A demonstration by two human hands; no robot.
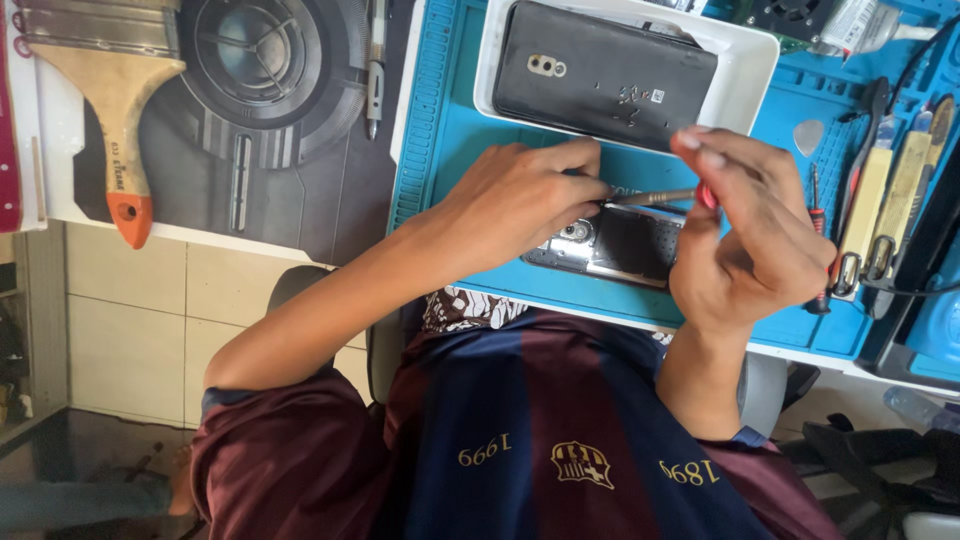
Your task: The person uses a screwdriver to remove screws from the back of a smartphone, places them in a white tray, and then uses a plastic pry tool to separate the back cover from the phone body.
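Gripping a screwdriver [655,197] by its red handle, the right hand [750,235] holds it level, its shaft running leftward to the left hand [525,195], which curls closed over the tip above an opened phone [615,245] on the blue mat [450,150].

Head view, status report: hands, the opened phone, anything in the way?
Left hand steadies opened phone on blue mat. Right hand pinches red-handled screwdriver, tip toward phone. Back cover sits apart in white tray; nothing obstructing.
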